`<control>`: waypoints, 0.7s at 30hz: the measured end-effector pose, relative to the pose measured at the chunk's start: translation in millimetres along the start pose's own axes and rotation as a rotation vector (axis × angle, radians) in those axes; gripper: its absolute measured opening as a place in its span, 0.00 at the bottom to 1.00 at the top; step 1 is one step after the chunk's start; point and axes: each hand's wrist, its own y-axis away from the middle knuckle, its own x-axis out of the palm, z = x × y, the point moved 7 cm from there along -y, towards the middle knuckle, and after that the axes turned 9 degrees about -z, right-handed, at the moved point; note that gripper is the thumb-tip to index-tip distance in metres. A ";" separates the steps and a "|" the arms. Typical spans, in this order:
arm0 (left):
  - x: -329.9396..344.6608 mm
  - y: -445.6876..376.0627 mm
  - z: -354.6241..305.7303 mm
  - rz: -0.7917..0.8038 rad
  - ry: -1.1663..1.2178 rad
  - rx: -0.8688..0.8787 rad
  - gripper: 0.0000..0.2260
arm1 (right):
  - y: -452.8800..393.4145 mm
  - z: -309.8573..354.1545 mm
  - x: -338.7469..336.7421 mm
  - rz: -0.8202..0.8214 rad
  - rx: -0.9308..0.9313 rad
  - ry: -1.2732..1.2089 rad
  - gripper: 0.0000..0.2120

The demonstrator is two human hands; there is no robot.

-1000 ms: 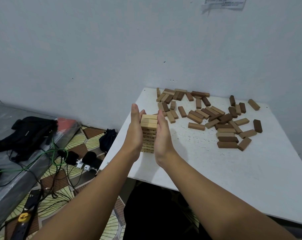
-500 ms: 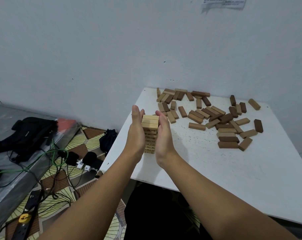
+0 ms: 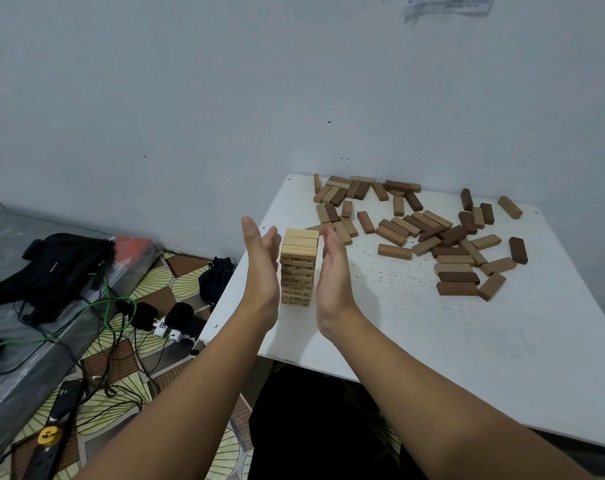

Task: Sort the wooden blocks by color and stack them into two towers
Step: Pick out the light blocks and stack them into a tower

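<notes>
Light-wood tower stood upright near the left edge of the white table, long axis vertical, top blocks lying crosswise. Left hand and right hand flanked it, fingers straight, palms facing in, just off the sides, gripping nothing. Loose brown blocks lay scattered flat to the right of the tower, pointing every way. Blocks looked light, rigid, smooth; the stack would likely topple easily, best steadied by flat palms on opposite faces.

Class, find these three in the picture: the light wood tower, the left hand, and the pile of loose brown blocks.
light wood tower [image 3: 299,268], head view, middle of its front face
left hand [image 3: 261,268], head view, back of the hand
loose brown blocks [image 3: 455,277], head view, one dark block
</notes>
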 end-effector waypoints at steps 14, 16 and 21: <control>3.3 10.4 23.1 0.095 -0.041 -0.045 0.39 | 7.9 -25.4 7.6 0.018 0.091 0.045 0.28; 2.3 10.7 21.5 0.086 -0.054 -0.026 0.41 | 5.7 -25.7 3.5 0.020 0.085 0.035 0.28; -4.1 9.5 12.5 0.012 -0.002 0.002 0.52 | 1.3 -16.7 -1.9 0.038 0.057 0.022 0.24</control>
